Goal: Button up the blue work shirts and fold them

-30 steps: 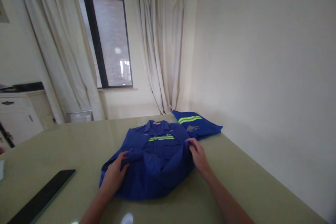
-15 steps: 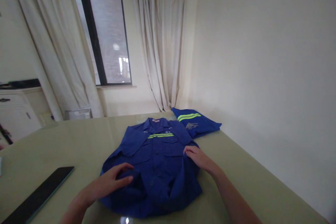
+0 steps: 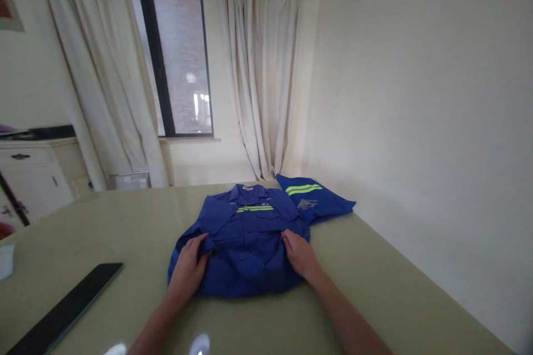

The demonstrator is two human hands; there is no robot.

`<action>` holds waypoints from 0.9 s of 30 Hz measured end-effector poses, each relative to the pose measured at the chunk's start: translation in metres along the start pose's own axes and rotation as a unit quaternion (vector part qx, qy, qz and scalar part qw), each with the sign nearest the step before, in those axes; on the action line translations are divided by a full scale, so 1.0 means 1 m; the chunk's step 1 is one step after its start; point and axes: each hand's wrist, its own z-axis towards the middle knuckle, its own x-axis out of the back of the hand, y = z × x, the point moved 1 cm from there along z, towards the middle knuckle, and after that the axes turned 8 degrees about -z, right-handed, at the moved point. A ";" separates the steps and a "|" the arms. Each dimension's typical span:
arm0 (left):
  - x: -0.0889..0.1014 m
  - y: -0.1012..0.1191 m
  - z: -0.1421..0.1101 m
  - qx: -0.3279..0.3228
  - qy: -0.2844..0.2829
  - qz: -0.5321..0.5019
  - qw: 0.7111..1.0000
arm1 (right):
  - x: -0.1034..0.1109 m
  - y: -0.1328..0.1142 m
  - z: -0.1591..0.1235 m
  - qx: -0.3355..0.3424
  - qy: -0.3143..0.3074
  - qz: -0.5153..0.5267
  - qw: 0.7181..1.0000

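A blue work jacket (image 3: 250, 255) lies front up on the table, its collar toward the window and a yellow-green reflective stripe across the chest. At its left side my left hand (image 3: 190, 266) pinches the cloth between thumb and fingers. My right hand (image 3: 297, 252) grips a fold of the jacket on the right, below the chest pocket. The lower part of the jacket bunches between both hands, and the sleeves are tucked in toward the front. The fingertips are partly hidden in the cloth.
A folded blue garment (image 3: 316, 199) with reflective stripes lies behind the jacket, near the right wall. A dark flat panel (image 3: 66, 308) rests on the greenish table (image 3: 137, 222) at the left. Farther back stand a white cabinet (image 3: 37, 177) and long curtains (image 3: 266, 66) beside the window.
Half a second ago the jacket's lower part lay spread nearer to me, with my left hand loosely open over it. Now both hands grip the sides, and the lower edge is drawn up away from me.
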 end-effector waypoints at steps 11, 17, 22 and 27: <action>0.103 0.055 -0.014 0.273 -0.101 -0.494 0.819 | 0.079 0.029 -0.012 -0.090 0.150 0.503 0.846; 0.077 0.067 -0.009 0.218 -0.253 -0.396 0.856 | 0.077 0.031 -0.011 -0.118 0.197 0.492 0.840; 0.031 0.090 -0.029 0.133 -0.444 -0.100 0.881 | 0.073 0.025 -0.008 -0.093 0.168 0.352 0.916; -0.004 0.088 -0.050 0.064 -0.493 0.101 0.862 | 0.089 0.028 -0.027 -0.170 0.142 0.026 0.975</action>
